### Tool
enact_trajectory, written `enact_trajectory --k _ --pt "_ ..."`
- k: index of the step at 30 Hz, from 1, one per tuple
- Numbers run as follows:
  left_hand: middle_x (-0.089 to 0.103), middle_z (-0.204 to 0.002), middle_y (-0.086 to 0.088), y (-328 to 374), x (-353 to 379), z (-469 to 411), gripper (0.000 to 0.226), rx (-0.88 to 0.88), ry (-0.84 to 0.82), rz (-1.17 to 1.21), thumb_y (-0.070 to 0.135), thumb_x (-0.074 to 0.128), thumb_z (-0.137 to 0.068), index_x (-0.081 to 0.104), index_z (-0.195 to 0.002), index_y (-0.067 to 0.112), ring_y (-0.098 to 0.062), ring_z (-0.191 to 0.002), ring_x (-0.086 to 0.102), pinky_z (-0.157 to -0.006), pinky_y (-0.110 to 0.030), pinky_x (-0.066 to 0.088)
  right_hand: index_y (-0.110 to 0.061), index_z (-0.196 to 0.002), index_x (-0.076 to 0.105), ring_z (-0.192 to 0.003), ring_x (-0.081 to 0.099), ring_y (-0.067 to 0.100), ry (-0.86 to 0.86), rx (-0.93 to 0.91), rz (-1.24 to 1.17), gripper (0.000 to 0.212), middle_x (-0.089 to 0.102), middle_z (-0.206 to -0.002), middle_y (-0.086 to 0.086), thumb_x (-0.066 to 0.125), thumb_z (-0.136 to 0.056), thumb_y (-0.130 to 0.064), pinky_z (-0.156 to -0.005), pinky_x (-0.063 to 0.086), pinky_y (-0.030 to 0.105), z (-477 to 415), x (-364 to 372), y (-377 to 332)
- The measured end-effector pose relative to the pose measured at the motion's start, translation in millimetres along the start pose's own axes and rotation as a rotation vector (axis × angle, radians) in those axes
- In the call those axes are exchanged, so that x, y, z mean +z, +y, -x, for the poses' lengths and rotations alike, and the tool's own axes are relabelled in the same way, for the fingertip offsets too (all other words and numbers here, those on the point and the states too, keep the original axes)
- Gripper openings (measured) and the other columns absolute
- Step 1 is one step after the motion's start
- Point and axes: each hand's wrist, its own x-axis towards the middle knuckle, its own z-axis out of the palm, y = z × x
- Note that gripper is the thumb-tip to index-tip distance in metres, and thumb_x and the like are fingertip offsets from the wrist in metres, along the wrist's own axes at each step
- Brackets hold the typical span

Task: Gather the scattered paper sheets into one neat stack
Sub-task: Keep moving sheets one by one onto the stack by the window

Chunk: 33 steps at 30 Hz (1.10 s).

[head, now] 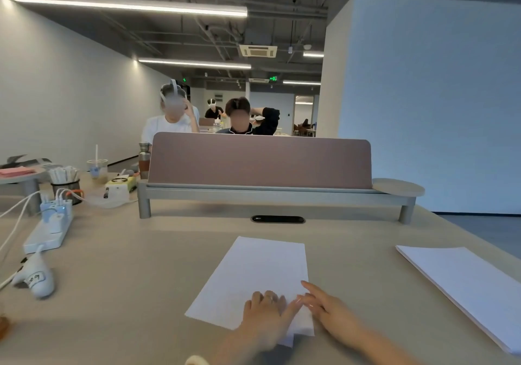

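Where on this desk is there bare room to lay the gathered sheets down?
Bare desk lies between the centre sheets and the right stack, and a wider patch between those sheets and the power strip. The far left is crowded: chargers, dark cup, drink cup.

A single wide-angle camera, worn on the person's head, looked forward and slightly down across the desk. The near desk edge lay close beneath the lens at the bottom of the frame. The divider panel faced the camera at mid-distance, with the room receding behind it.
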Motion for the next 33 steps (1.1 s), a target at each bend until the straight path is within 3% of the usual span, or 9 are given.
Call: enact_trajectory --k 3,5,8,15,18,20,23,27,33 --pt "0.033 -0.15 -0.003 -18.5 -26.1 -13.6 0.055 -0.015 0.106 0.133 0.052 0.021 -0.097 0.024 -0.147 0.028 -0.028 -0.136 0.031 -0.111 -0.038 0.026 -0.047 -0.12 0.039 -0.123 0.049 0.007 0.137 0.063 -0.034 0.032 0.053 -0.134 -0.006 0.044 -0.097 -0.027 -0.11 0.034 0.029 -2.0 -17.0 -1.4" --pt "0.034 -0.15 -0.003 -53.2 -41.6 -23.6 0.063 -0.158 0.245 0.07 0.055 0.026 -0.096 0.019 -0.149 0.021 -0.027 -0.136 0.032 -0.111 -0.037 0.027 -0.025 -0.145 0.028 -0.138 0.034 0.018 0.167 0.195 0.091 0.055 0.036 -0.149 0.002 0.043 -0.094 -0.043 -0.115 0.027 0.035 -7.9 -21.7 -0.9" --pt "0.021 -0.155 -0.004 -100.5 -37.7 -30.6 0.076 -0.321 0.182 -0.073 0.06 0.029 -0.092 0.01 -0.15 0.015 -0.031 -0.144 0.013 -0.117 -0.039 0.015 -0.018 -0.151 0.006 -0.147 0.008 0.022 0.118 0.323 0.29 0.074 0.013 -0.159 0.003 0.033 -0.093 -0.056 -0.119 0.01 0.039 -17.3 -8.0 -8.6" --pt "-0.001 -0.157 -0.019 -88.2 0.3 -31.5 0.077 -0.292 0.076 -0.176 0.069 0.021 -0.088 0.008 -0.15 0.025 -0.039 -0.145 -0.002 -0.118 -0.047 0.004 -0.022 -0.151 0.001 -0.146 0.013 0.023 0.06 0.279 0.232 0.079 0.017 -0.157 0.003 0.038 -0.091 -0.057 -0.119 0.011 0.039 -35.6 17.2 -36.4" --pt "-0.002 -0.158 -0.018 -85.3 -0.8 -30.5 0.08 -0.292 0.073 -0.147 0.07 0.023 -0.087 0.005 -0.151 0.024 -0.037 -0.145 -0.002 -0.118 -0.046 0.004 -0.017 -0.148 0.013 -0.125 0.047 0.021 0.139 0.232 -0.191 0.086 0.045 -0.142 0.005 0.059 -0.083 -0.049 -0.104 0.04 0.034 -43.6 14.0 -37.1" --pt "0.002 -0.158 -0.014 -86.8 -4.1 -29.7 0.084 -0.29 0.08 -0.126 0.072 0.025 -0.086 0.005 -0.151 0.023 -0.035 -0.146 0.001 -0.118 -0.044 0.007 -0.009 -0.148 0.012 -0.102 0.054 0.019 0.236 0.245 -0.592 0.082 0.052 -0.128 0.01 0.065 -0.087 -0.021 -0.083 0.047 0.025 -45.4 4.6 -39.5" --pt "0.01 -0.158 -0.008 -87.5 -4.6 -27.8 0.088 -0.275 0.098 -0.113 0.074 0.028 -0.083 0.006 -0.151 0.022 -0.032 -0.145 0.008 -0.117 -0.042 0.012 -0.001 -0.144 0.019 -0.083 0.061 0.026 0.232 0.367 -0.944 0.076 0.057 -0.118 0.019 0.067 -0.084 -0.005 -0.061 0.055 0.031 -50.4 -3.6 -37.8" --pt "0.021 -0.155 -0.002 -88.8 -13.9 -17.1 0.087 -0.229 0.157 -0.016 0.067 0.038 -0.085 0.006 -0.151 0.02 -0.024 -0.143 0.019 -0.115 -0.036 0.02 0.013 -0.118 0.056 -0.087 0.061 0.029 0.161 0.424 -0.598 0.037 0.063 -0.099 0.018 0.061 -0.081 0.009 -0.079 0.051 0.037 -57.2 -0.5 -39.9" --pt "0.035 -0.148 -0.008 -109.5 -36.3 -17.1 0.101 -0.21 0.238 0.564 0.055 0.065 -0.076 0.012 -0.15 0.012 -0.025 -0.13 0.044 -0.109 -0.037 0.036 -0.006 -0.107 0.065 -0.093 0.067 0.028 0.207 0.208 -0.532 0.026 0.071 -0.103 0.012 0.059 -0.083 0.001 -0.085 0.055 0.039 -41.5 -10.4 -40.7"
